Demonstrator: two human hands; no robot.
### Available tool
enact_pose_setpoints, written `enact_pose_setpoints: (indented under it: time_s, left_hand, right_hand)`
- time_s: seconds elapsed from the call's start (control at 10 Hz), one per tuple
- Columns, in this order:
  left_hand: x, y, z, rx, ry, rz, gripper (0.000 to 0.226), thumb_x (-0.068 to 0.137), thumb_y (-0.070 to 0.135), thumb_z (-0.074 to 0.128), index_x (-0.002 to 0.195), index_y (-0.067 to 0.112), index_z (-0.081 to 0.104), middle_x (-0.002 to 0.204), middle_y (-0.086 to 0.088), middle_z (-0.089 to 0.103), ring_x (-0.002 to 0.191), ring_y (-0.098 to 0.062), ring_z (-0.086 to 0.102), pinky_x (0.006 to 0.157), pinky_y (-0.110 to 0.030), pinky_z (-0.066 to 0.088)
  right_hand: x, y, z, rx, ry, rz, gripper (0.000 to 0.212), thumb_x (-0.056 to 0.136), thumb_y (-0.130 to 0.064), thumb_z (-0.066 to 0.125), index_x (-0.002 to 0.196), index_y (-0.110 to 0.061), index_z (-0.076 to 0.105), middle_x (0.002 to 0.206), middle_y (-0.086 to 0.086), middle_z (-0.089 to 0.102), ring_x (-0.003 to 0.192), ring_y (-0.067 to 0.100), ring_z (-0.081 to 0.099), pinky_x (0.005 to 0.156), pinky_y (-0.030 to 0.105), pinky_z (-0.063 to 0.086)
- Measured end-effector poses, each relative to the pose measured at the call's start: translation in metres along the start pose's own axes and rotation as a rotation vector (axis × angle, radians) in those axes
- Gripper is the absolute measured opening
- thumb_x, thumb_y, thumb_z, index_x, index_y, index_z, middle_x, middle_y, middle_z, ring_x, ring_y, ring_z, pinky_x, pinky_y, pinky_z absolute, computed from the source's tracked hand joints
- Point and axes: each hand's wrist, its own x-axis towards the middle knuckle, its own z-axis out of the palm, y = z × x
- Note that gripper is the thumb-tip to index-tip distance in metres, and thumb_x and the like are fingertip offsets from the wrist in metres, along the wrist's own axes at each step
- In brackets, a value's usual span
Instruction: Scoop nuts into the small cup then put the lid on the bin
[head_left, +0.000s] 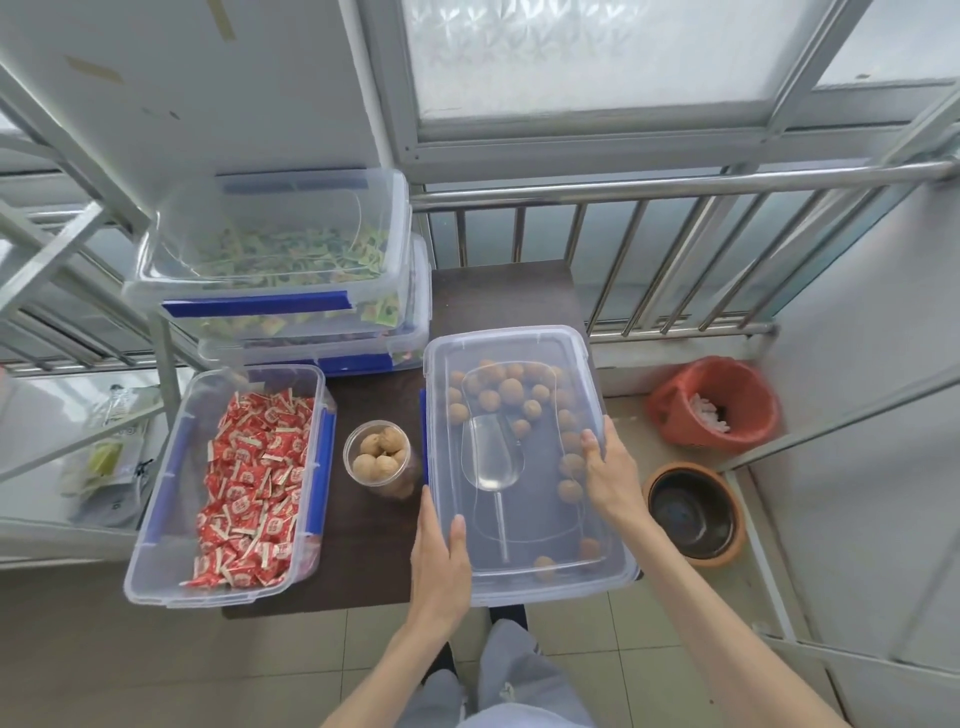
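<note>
A clear plastic lid (511, 343) lies over the nut bin (545, 590) on the right side of the dark table. Through it I see brown nuts (511, 389) and a clear scoop (491, 457) lying inside the bin. My left hand (441, 561) grips the lid's near left edge, thumb on top. My right hand (610, 475) holds the lid's right edge. A small clear cup (382, 457) full of nuts stands upright just left of the bin.
An open bin of red candy packets (244, 483) sits at the left. Stacked lidded bins (280, 260) stand at the back left. On the floor to the right are an orange-lined bucket (714, 402) and a dark pot (693, 512). A metal railing (675, 182) runs behind.
</note>
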Motion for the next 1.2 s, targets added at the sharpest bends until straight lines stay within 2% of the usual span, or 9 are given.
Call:
enact_pose_setpoints:
  time_s: [0.2,0.3,0.4,0.5,0.6,0.7,1.0,1.1,1.2]
  left_hand:
    - [0.002,-0.004,-0.001,-0.034,-0.02,-0.004,0.066,0.106,0.031,0.041,0.161,0.024,0.006,0.168,0.006,0.016,0.154,-0.014,0.02,0.122,-0.031,0.018]
    - [0.01,-0.005,-0.007,-0.169,-0.004,-0.084,0.061,0.1,0.026,0.057,0.151,0.027,0.024,0.158,-0.002,0.037,0.141,-0.021,0.042,0.117,-0.045,0.036]
    - [0.027,0.009,-0.018,-0.407,-0.014,-0.293,0.082,0.089,0.034,0.073,0.153,0.022,0.023,0.155,-0.007,0.04,0.138,-0.028,0.046,0.114,-0.048,0.039]
    - [0.042,0.017,-0.021,-0.481,0.009,-0.377,0.114,0.063,0.063,0.083,0.153,0.016,0.031,0.146,-0.008,0.052,0.129,-0.03,0.055,0.108,-0.046,0.045]
    - [0.035,0.024,-0.017,-0.315,0.101,-0.291,0.114,0.055,0.07,0.082,0.149,0.019,0.042,0.143,-0.003,0.05,0.127,-0.026,0.055,0.107,-0.047,0.046]
    - [0.027,0.027,-0.009,-0.223,0.185,-0.208,0.077,0.087,0.04,0.073,0.151,0.014,0.041,0.147,-0.003,0.046,0.132,-0.021,0.048,0.108,-0.038,0.04]
    - [0.032,0.017,0.001,-0.236,0.185,-0.189,0.067,0.091,0.05,0.063,0.15,0.023,0.045,0.145,-0.004,0.058,0.139,-0.03,0.048,0.112,-0.055,0.04]
    - [0.031,0.023,-0.009,-0.173,0.109,-0.15,0.071,0.091,0.048,0.065,0.153,0.024,0.04,0.152,-0.004,0.051,0.142,-0.028,0.044,0.114,-0.053,0.039]
    - [0.008,0.058,-0.039,-0.139,0.183,0.138,0.069,0.092,0.041,0.066,0.154,0.025,0.039,0.149,0.021,0.046,0.14,-0.002,0.043,0.115,-0.033,0.039]
  right_hand:
    - [-0.009,0.015,0.002,-0.087,0.031,-0.072,0.06,0.103,-0.045,0.027,0.156,-0.02,0.019,0.16,0.004,0.032,0.145,0.024,0.033,0.116,0.037,0.028]
    - [-0.01,0.009,-0.002,0.085,-0.039,-0.004,0.063,0.103,-0.04,0.035,0.157,-0.017,0.015,0.161,0.004,0.029,0.147,0.022,0.03,0.111,0.027,0.025]
    - [-0.004,0.003,-0.014,0.287,-0.049,0.176,0.08,0.097,-0.032,0.057,0.155,-0.003,0.01,0.15,0.009,0.038,0.141,0.025,0.036,0.104,0.027,0.031]
    - [0.002,0.006,-0.018,0.2,0.075,0.168,0.089,0.086,-0.031,0.071,0.153,-0.002,0.02,0.136,0.012,0.05,0.128,0.03,0.05,0.106,0.037,0.041]
    - [-0.002,0.003,-0.013,0.013,0.17,0.064,0.052,0.086,-0.024,0.07,0.133,-0.006,0.056,0.108,0.011,0.058,0.11,0.03,0.057,0.092,0.031,0.043]
    - [-0.006,0.003,-0.006,-0.021,0.183,0.012,0.04,0.087,-0.026,0.064,0.123,-0.008,0.066,0.111,0.013,0.072,0.108,0.033,0.064,0.088,0.034,0.05]
    - [-0.011,-0.005,-0.002,-0.083,0.235,0.059,0.03,0.087,-0.02,0.059,0.113,-0.009,0.07,0.101,0.02,0.075,0.094,0.043,0.065,0.073,0.032,0.043]
    - [-0.012,-0.017,-0.011,-0.14,0.152,0.054,0.025,0.089,-0.019,0.058,0.104,-0.001,0.068,0.104,0.023,0.071,0.099,0.044,0.063,0.074,0.035,0.046]
    - [-0.019,-0.049,-0.048,-0.064,0.229,-0.044,0.042,0.093,-0.024,0.062,0.127,0.001,0.06,0.128,0.019,0.065,0.123,0.033,0.058,0.101,0.036,0.047]
